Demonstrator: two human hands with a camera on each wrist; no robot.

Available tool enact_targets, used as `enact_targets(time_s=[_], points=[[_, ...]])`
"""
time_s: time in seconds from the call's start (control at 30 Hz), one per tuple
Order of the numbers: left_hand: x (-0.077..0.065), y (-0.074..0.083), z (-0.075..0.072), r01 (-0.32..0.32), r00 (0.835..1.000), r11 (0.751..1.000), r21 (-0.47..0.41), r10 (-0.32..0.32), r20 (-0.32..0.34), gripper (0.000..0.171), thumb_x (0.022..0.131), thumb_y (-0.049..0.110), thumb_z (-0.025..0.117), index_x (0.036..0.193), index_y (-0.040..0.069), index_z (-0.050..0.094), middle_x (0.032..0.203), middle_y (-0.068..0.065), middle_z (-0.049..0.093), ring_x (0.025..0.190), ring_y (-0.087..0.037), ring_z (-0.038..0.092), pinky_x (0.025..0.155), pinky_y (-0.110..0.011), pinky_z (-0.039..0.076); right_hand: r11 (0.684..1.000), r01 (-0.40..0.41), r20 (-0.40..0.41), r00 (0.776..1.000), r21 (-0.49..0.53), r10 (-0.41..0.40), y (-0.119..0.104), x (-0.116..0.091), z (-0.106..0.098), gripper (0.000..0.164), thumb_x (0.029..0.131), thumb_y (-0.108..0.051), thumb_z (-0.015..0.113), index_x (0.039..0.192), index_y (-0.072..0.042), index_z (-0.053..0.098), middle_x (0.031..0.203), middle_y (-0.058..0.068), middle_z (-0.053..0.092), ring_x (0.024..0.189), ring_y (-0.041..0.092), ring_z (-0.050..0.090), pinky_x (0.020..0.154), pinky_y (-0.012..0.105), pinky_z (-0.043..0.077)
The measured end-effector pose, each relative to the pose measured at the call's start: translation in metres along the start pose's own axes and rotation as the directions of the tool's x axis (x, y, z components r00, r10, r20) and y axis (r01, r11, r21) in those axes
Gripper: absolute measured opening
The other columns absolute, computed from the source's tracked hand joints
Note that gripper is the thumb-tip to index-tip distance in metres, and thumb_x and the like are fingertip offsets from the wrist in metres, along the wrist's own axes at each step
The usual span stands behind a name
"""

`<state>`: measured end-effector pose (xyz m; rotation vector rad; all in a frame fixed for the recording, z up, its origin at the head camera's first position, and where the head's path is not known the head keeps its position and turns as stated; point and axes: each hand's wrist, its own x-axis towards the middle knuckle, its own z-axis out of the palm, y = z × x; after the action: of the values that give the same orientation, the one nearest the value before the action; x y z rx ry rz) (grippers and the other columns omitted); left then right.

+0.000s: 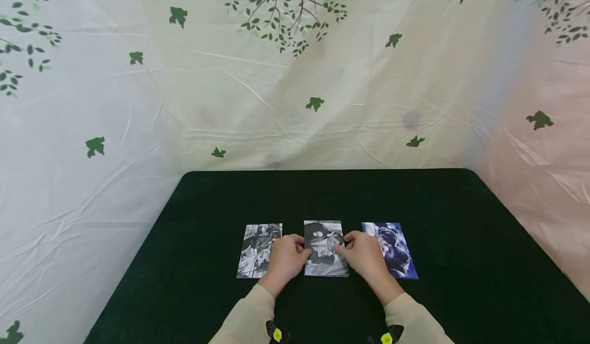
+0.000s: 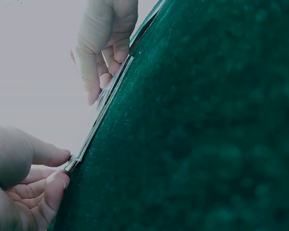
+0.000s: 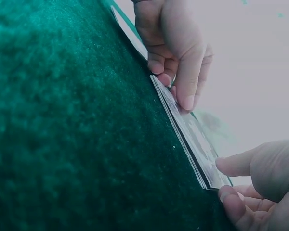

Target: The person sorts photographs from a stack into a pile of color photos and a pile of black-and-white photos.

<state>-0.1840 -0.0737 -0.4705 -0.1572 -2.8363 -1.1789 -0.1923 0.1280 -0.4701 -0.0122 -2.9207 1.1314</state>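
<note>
A small stack of photo cards [image 1: 325,259] lies in the middle, its top card a black-and-white picture. My left hand [image 1: 288,257] pinches the stack's left edge, thumb on top; in the left wrist view that hand [image 2: 26,178] grips a corner. Across from it, my right hand [image 1: 366,254] holds the right edge between thumb and fingers. From the side, in the right wrist view, several thin layers of the stack [image 3: 183,134] show, slightly fanned at the near end, beside the right hand's thumb [image 3: 236,163].
Left of the stack lies another black-and-white photo card [image 1: 253,254], partly behind the left hand. A blue-violet photo card [image 1: 398,252] lies to the right, partly covered by the right hand. The dark green cloth-covered table [image 1: 322,195] ends at a leaf-printed curtain [image 1: 276,113].
</note>
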Motion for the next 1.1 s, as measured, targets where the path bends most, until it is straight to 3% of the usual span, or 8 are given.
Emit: enact_targets(time_s=[0.33, 0.63, 0.77, 0.87, 0.97, 1.1], points=[[0.002, -0.002, 0.002, 0.002, 1.000, 1.000, -0.007, -0.002, 0.005, 0.025, 0.085, 0.017, 0.073, 0.105, 0.003, 0.070, 0.072, 0.002, 0.063, 0.061, -0.009, 0.053, 0.056, -0.027, 0.045, 1.000, 0.004, -0.035, 0.999, 0.009, -0.004, -0.001, 0.000, -0.002, 0.030, 0.084, -0.029, 0.075, 0.100, -0.004, 0.069, 0.073, 0.001, 0.060, 0.060, 0.014, 0.053, 0.054, 0.029, 0.045], [0.002, -0.001, 0.002, -0.048, 0.998, 0.999, -0.018, 0.047, -0.048, 0.021, 0.088, 0.016, 0.070, 0.102, 0.001, 0.071, 0.072, 0.002, 0.061, 0.064, -0.010, 0.053, 0.058, -0.027, 0.045, 0.999, 0.015, -0.098, 0.995, 0.048, -0.010, -0.003, -0.001, -0.004, 0.025, 0.085, -0.028, 0.074, 0.095, -0.006, 0.070, 0.073, 0.001, 0.062, 0.061, 0.014, 0.054, 0.055, 0.029, 0.046], [0.002, 0.000, 0.001, -0.034, 0.997, 0.998, -0.053, 0.030, -0.072, 0.017, 0.089, 0.015, 0.068, 0.100, 0.002, 0.071, 0.075, 0.002, 0.062, 0.066, -0.009, 0.054, 0.059, -0.027, 0.046, 0.994, 0.018, -0.115, 0.993, 0.108, -0.006, -0.002, 0.001, -0.004, 0.021, 0.084, -0.025, 0.074, 0.094, -0.007, 0.070, 0.074, 0.001, 0.063, 0.063, 0.014, 0.056, 0.056, 0.029, 0.047], [0.003, 0.001, -0.001, -0.012, 0.996, 0.993, -0.119, 0.002, -0.087, 0.013, 0.088, 0.013, 0.068, 0.097, 0.003, 0.070, 0.075, 0.002, 0.063, 0.063, -0.008, 0.056, 0.058, -0.027, 0.047, 0.976, -0.023, -0.090, 0.995, 0.218, 0.043, -0.002, 0.001, -0.005, 0.020, 0.086, -0.023, 0.073, 0.097, -0.007, 0.070, 0.078, 0.003, 0.064, 0.066, 0.016, 0.058, 0.058, 0.030, 0.048], [0.004, 0.001, -0.006, 0.039, 0.996, 0.964, -0.264, -0.059, -0.069, 0.011, 0.089, 0.011, 0.067, 0.096, 0.003, 0.068, 0.074, -0.001, 0.063, 0.058, -0.010, 0.058, 0.054, -0.027, 0.049, 0.934, -0.084, -0.038, 0.994, 0.346, 0.104, -0.006, 0.000, -0.006, 0.021, 0.088, -0.020, 0.070, 0.101, -0.005, 0.068, 0.083, 0.006, 0.065, 0.069, 0.017, 0.060, 0.061, 0.031, 0.051], [0.004, -0.002, -0.023, 0.136, 0.987, 0.882, -0.451, -0.160, -0.014, 0.012, 0.091, 0.012, 0.065, 0.098, 0.003, 0.065, 0.077, -0.006, 0.064, 0.057, -0.016, 0.059, 0.054, -0.029, 0.051, 0.859, -0.127, 0.029, 0.991, 0.495, 0.129, -0.022, -0.003, -0.006, 0.022, 0.090, -0.015, 0.067, 0.106, 0.000, 0.065, 0.086, 0.009, 0.065, 0.071, 0.018, 0.060, 0.064, 0.031, 0.052]])
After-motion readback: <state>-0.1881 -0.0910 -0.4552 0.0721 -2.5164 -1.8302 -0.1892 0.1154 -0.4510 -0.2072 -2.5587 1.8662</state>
